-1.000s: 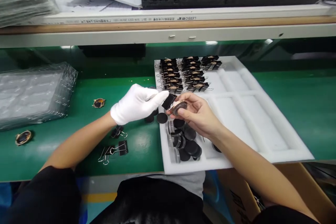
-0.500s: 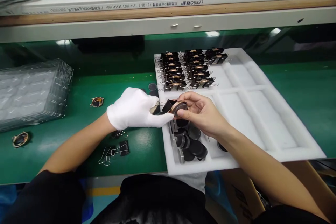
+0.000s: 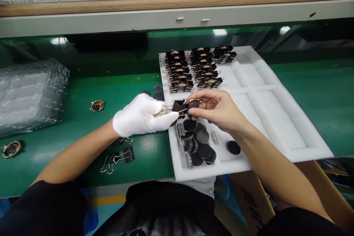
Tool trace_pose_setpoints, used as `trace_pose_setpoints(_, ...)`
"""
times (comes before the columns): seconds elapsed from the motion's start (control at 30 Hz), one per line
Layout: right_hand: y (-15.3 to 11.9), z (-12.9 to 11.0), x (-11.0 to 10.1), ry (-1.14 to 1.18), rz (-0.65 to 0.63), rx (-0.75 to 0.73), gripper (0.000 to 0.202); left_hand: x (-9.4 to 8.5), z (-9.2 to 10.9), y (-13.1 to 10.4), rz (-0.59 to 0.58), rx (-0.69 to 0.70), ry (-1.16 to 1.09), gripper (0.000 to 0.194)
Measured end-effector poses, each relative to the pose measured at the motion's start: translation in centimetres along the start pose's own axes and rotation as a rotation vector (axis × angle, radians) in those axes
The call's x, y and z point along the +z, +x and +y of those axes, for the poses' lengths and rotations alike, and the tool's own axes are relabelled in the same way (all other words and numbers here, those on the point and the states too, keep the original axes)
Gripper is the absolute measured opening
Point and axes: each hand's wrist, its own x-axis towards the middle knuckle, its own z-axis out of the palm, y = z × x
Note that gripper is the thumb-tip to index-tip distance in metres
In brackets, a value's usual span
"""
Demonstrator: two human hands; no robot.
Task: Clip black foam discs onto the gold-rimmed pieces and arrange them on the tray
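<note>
From my station I see a plain white glove on the left hand [image 3: 143,114]. The binder clip [image 3: 179,106] it holds is black with silvery handles, and the round piece [image 3: 194,105] in the right hand [image 3: 218,110] is dark with a touch of gold. I get solid green on the bench [image 3: 309,96] and white on the tray [image 3: 318,155], whose near left compartment shows black discs [image 3: 204,151] with greyish rims. Far off, clips [image 3: 177,66] make black rows flecked with gold. At left, I pick out a gold case [image 3: 97,106] with orange and black inside. Both sleeves [image 3: 52,206] look black; the floor stripe [image 3: 107,200] is yellow.
</note>
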Motion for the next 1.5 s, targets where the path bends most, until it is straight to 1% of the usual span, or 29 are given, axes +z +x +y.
trace_pose_setpoints(0.07,-0.1,0.0,0.1,-0.008,-0.006,0.002,0.033,0.3,-0.2,-0.1,0.008,0.020,0.033,0.052)
trace_pose_setpoints(0.27,-0.3,0.0,-0.1,-0.031,-0.026,0.033,0.036,0.8,-0.5,-0.3,-0.017,0.026,0.050,0.054)
trace_pose_setpoints(0.33,-0.2,0.1,-0.2,-0.048,-0.014,0.036,0.037,0.7,-0.3,-0.1,-0.044,-0.008,0.069,0.055)
trace_pose_setpoints(0.37,-0.2,0.2,-0.2,-0.061,-0.004,0.034,0.037,0.4,-0.1,0.1,-0.080,-0.044,0.078,0.055)
trace_pose_setpoints(0.43,-0.2,0.4,-0.3,-0.087,0.017,0.024,0.038,-0.5,0.3,0.3,-0.198,-0.138,0.092,0.054)
trace_pose_setpoints(0.47,-0.2,0.4,-0.3,-0.090,0.023,0.021,0.039,-1.2,0.4,0.4,-0.258,-0.183,0.097,0.053)
trace_pose_setpoints(0.5,-0.2,0.5,-0.3,-0.076,0.024,0.024,0.039,-2.0,0.5,0.3,-0.295,-0.221,0.101,0.053)
trace_pose_setpoints(0.53,-0.3,0.6,-0.4,-0.039,0.025,0.035,0.040,-2.9,0.6,0.2,-0.303,-0.258,0.114,0.054)
trace_pose_setpoints(0.63,-0.4,0.6,-0.4,0.178,0.070,0.124,0.044,-5.9,0.2,-0.8,-0.266,-0.407,0.227,0.061)
trace_pose_setpoints(0.67,-0.4,0.5,-0.3,0.252,0.084,0.169,0.045,-6.9,-0.1,-1.4,-0.294,-0.468,0.287,0.063)
trace_pose_setpoints(0.7,-0.4,0.4,-0.3,0.310,0.091,0.218,0.045,-7.8,-0.4,-2.1,-0.361,-0.525,0.344,0.063)
trace_pose_setpoints(0.77,-0.5,0.3,-0.1,0.377,0.073,0.304,0.050,-9.2,-0.9,-3.8,-0.578,-0.618,0.401,0.062)
trace_pose_setpoints(0.8,-0.5,0.2,0.0,0.392,0.058,0.334,0.052,-9.6,-1.0,-4.6,-0.686,-0.652,0.400,0.059)
trace_pose_setpoints(0.83,-0.6,0.2,0.1,0.400,0.047,0.351,0.054,-9.8,-1.0,-5.5,-0.771,-0.677,0.389,0.055)
trace_pose_setpoints(0.87,-0.7,0.2,0.2,0.396,0.041,0.357,0.054,-9.7,-0.9,-6.3,-0.822,-0.689,0.379,0.052)
trace_pose_setpoints(0.9,-0.8,0.3,0.3,0.381,0.045,0.355,0.050,-9.4,-0.7,-7.0,-0.840,-0.690,0.381,0.050)
trace_pose_setpoints(1.0,-1.0,0.8,0.7,0.320,0.080,0.336,0.036,-7.5,0.2,-8.8,-0.792,-0.628,0.485,0.056)
trace_pose_setpoints(1.1,-0.9,1.0,1.1,0.327,0.084,0.335,0.034,-5.9,0.5,-9.6,-0.710,-0.542,0.667,0.056)
trace_pose_setpoints(1.13,-0.8,1.0,1.2,0.342,0.077,0.333,0.034,-5.7,0.4,-9.6,-0.662,-0.510,0.717,0.055)
trace_pose_setpoints(1.2,-0.6,0.9,1.4,0.369,0.066,0.324,0.033,-5.7,0.1,-9.0,-0.510,-0.455,0.754,0.053)
trace_pose_setpoints(1.23,-0.5,0.9,1.5,0.380,0.060,0.319,0.034,-5.7,0.0,-8.4,-0.413,-0.436,0.728,0.054)
trace_pose_setpoints(1.3,-0.4,0.8,1.5,0.398,0.046,0.310,0.037,-5.5,0.0,-6.8,-0.192,-0.401,0.591,0.054)
trace_pose_setpoints(1.37,-0.5,0.7,1.7,0.414,0.039,0.275,0.037,-4.4,0.4,-4.7,0.035,-0.342,0.379,0.054)
trace_pose_setpoints(1.4,-0.6,0.6,1.8,0.423,0.033,0.249,0.037,-3.6,0.6,-3.6,0.128,-0.301,0.264,0.053)
trace_pose_setpoints(1.43,-0.6,0.6,1.9,0.431,0.025,0.218,0.037,-2.7,0.9,-2.6,0.198,-0.259,0.156,0.052)
trace_pose_setpoints(1.5,-0.7,0.6,2.2,0.445,0.007,0.161,0.038,-0.9,1.3,-0.9,0.260,-0.203,-0.023,0.051)
